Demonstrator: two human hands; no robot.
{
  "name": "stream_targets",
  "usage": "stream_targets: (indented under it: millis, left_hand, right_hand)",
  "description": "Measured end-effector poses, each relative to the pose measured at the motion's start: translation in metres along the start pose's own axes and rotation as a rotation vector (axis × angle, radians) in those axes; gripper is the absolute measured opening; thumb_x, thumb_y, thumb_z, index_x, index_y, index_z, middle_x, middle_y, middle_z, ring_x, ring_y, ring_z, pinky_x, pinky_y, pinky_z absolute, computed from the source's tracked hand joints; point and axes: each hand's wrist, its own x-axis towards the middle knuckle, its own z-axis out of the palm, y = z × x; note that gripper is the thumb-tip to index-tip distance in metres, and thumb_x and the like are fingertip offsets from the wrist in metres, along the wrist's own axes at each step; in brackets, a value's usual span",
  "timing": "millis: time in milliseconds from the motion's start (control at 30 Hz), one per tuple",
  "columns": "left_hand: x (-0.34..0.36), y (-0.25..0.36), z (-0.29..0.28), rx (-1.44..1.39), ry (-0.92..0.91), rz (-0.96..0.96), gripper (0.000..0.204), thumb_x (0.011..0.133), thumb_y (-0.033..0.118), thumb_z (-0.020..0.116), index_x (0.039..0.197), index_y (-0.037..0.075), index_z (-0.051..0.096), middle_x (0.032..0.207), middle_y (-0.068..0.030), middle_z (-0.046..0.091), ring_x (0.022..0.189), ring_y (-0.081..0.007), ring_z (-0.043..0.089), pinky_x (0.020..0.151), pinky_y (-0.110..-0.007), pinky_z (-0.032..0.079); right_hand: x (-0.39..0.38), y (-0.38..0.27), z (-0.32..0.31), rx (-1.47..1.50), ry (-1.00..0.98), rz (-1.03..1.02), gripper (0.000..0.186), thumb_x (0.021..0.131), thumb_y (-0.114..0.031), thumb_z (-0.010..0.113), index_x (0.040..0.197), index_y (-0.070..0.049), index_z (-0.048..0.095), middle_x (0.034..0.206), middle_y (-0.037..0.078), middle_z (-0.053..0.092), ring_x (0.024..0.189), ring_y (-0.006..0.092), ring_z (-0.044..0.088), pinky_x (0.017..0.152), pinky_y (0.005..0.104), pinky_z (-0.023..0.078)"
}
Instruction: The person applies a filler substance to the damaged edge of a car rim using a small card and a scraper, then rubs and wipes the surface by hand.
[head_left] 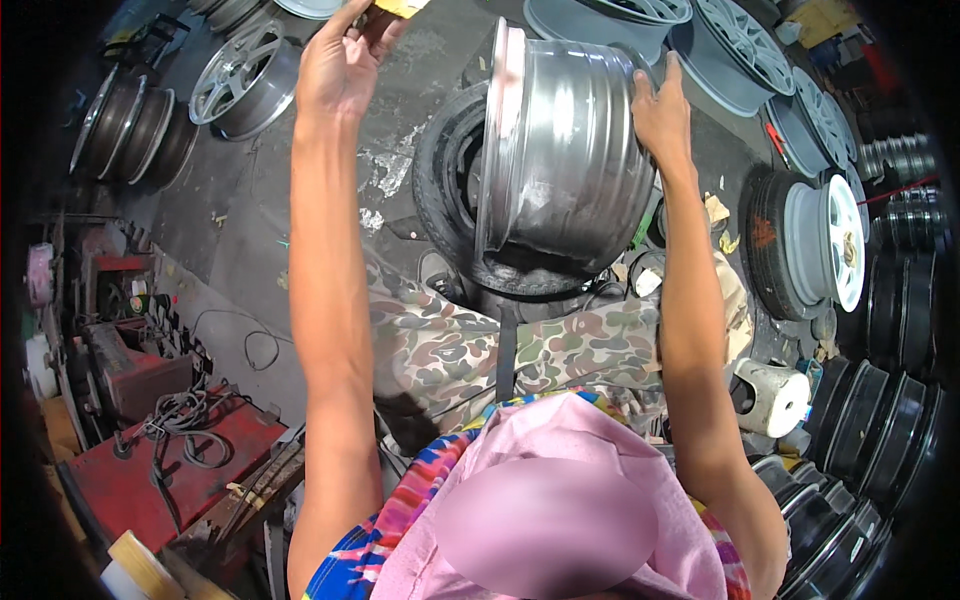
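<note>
A bare silver wheel rim (575,130) stands on its edge in front of me, its barrel facing sideways. Under it lies a black tire (440,165). My right hand (662,112) grips the rim's right edge, thumb on the near side and the other fingers partly hidden behind it. Up at the far left, my left hand (345,65) pinches a thin yellow piece (402,7), cut off by the top of the view; its kind does not show. That hand is apart from the rim.
Several grey spoked wheels (735,45) lie at the far right. A tire with a white wheel (845,243) stands right, near a white cylindrical container (775,398). Black rims (875,425) are stacked lower right. A red metal case (200,465) with cable sits at left; more wheels (245,80) stand far left.
</note>
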Motion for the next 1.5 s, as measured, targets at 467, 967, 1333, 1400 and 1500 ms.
stream_targets:
  millis: [467,967,1333,1400,1500]
  left_hand:
    - [-0.019,-0.014,-0.020,0.204,0.075,0.125,0.026,0.096,0.006,0.071,0.116,-0.008,0.065,0.105,-0.0107,0.069,0.093,-0.0175,0.070,0.087,-0.032,0.063]
    - [-0.050,-0.018,0.029,0.355,-0.213,-0.015,0.018,0.096,0.015,0.075,0.107,0.002,0.068,0.100,-0.0075,0.072,0.089,-0.0111,0.070,0.080,-0.033,0.065]
    - [-0.044,-0.021,0.018,0.254,-0.036,0.013,0.022,0.094,0.011,0.076,0.108,-0.003,0.066,0.090,-0.0046,0.067,0.084,-0.0128,0.069,0.086,-0.034,0.063]
    - [-0.039,-0.015,0.011,0.273,0.119,0.008,0.014,0.100,0.012,0.066,0.105,-0.002,0.065,0.094,-0.0058,0.069,0.079,-0.0121,0.066,0.071,-0.026,0.055]
    - [-0.035,-0.008,-0.002,0.253,0.128,0.062,0.010,0.100,0.010,0.067,0.099,0.000,0.063,0.084,-0.0015,0.062,0.072,-0.0087,0.060,0.072,-0.026,0.055]
  right_hand:
    - [-0.084,-0.085,-0.016,0.073,-0.055,-0.466,0.038,0.085,-0.003,0.068,0.117,-0.020,0.079,0.098,0.006,0.057,0.093,0.0241,0.050,0.086,0.0389,0.041]
    - [-0.045,-0.127,-0.039,0.054,0.021,-0.717,0.050,0.078,-0.004,0.071,0.122,-0.027,0.077,0.101,0.002,0.054,0.095,0.0238,0.049,0.082,0.0370,0.038]
    - [-0.052,-0.115,-0.032,0.184,-0.241,-0.506,0.032,0.093,-0.002,0.063,0.119,-0.013,0.076,0.100,0.008,0.048,0.096,0.0232,0.051,0.089,0.0331,0.043]
    - [-0.057,-0.106,-0.024,0.245,-0.326,-0.410,0.028,0.096,-0.003,0.061,0.119,-0.010,0.076,0.100,0.008,0.048,0.096,0.0223,0.051,0.090,0.0323,0.043]
    - [-0.060,-0.102,-0.010,0.321,-0.374,-0.319,0.025,0.095,-0.006,0.064,0.116,-0.011,0.076,0.099,0.010,0.050,0.100,0.0276,0.052,0.091,0.0374,0.044]
